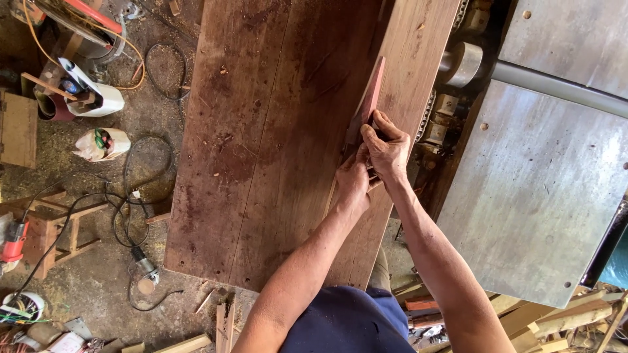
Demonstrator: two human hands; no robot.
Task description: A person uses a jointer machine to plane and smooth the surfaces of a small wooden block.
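Head view: our left hand and right hand, pressed together, grip a strip on the board; machine right of them.

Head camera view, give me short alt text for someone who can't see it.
Both hands, left hand and right hand, press a narrow reddish wood strip against a wide brown plank, beside a grey metal machine table.

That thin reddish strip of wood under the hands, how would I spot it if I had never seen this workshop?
Start at the broad brown wooden panel that fills the middle of the view. Near its right edge, both hands, the left hand and the right hand, press on a narrow strip running up and away from them. It stands on edge, paler and pinker than the dark boards beneath.
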